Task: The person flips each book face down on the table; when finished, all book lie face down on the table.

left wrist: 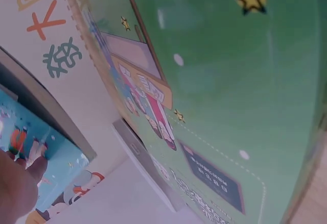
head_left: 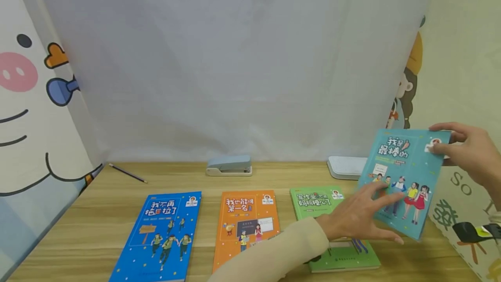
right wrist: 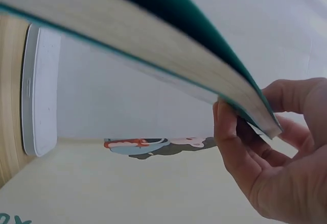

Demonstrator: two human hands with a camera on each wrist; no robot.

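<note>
A teal paperback book is held up, tilted, over the table's right side. My right hand pinches its upper right corner, the thumb on the front cover and other fingers behind. In the right wrist view the book's page edge runs into the grip of the right hand. My left hand has its fingers spread over the lower left part of the teal cover. Beneath the left wrist lies a green book, partly covered by that hand and sleeve; it fills much of the left wrist view.
An orange book lies left of the green one, partly behind the left sleeve. Further left is a blue book. Along the back stand a pencil, a stapler and a pale flat case. A printed cloth hangs on the right.
</note>
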